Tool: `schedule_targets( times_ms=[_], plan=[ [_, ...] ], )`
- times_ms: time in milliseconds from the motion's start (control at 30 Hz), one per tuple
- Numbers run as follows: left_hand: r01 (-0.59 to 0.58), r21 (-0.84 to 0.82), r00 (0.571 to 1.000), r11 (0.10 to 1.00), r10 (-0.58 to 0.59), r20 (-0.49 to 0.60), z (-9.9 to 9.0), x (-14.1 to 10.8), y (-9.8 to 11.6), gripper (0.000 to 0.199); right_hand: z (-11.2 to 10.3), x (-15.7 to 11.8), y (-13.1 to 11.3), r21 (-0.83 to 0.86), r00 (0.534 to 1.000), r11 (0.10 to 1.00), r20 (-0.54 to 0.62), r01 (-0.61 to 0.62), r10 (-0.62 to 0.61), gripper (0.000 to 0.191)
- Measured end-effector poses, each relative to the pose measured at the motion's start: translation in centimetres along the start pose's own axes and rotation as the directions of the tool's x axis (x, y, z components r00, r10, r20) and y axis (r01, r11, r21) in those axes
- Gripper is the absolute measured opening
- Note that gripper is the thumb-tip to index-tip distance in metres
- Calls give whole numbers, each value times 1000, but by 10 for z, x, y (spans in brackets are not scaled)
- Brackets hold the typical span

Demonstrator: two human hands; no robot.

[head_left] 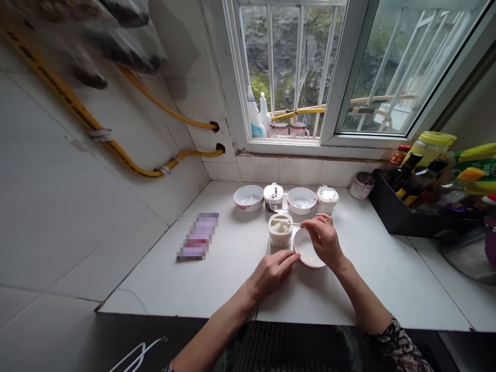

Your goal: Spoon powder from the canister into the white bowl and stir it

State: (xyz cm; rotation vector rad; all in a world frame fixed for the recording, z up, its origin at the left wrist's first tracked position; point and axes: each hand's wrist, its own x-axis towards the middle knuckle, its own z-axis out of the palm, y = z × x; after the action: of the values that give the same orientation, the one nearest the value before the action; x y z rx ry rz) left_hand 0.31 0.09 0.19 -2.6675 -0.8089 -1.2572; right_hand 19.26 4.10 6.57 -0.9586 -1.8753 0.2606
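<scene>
My right hand point(324, 237) pinches the handle of a small white spoon point(293, 223), whose head is inside an open jar of pale powder point(280, 238). Below my right hand sits a white bowl point(308, 253) with a pinkish rim and pale contents; the hand partly covers it. At the bowl's left edge my left hand point(273, 271) is closed, its fingertips against the rim and the thumb hidden. Behind the jar are a white bowl point(248, 199), a jar with dark contents point(273, 199), another bowl point(301, 201) and a white-lidded jar point(327, 200).
A pixelated purple packet-like object point(198, 237) lies on the white counter point(163, 289) to the left. At the right, a black box point(391, 212) holds several bottles, beside a small jar point(361, 186). Yellow pipes point(132, 164) run along the left wall, and a barred window point(287, 67) is ahead.
</scene>
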Motion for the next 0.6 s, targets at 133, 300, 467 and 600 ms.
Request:
schedule_targets(
  times_ms=[133,300,467,600],
  plan=[
    [-2,6,1000,1000,2,-4,-1,0,0,30,-2,-1,1,8,998,999,-53,-39,39,18],
    [3,-6,1000,1000,-3,-4,0,-1,0,31,-7,0,7,384,888,816,28,-433,458,21],
    [8,-8,1000,1000,-8,11,-1,-1,0,33,-25,2,20,447,837,718,151,-533,527,27],
    [-6,-1,1000,1000,6,9,-3,1,0,31,-36,1,28,114,912,911,159,-396,377,16]
  ],
)
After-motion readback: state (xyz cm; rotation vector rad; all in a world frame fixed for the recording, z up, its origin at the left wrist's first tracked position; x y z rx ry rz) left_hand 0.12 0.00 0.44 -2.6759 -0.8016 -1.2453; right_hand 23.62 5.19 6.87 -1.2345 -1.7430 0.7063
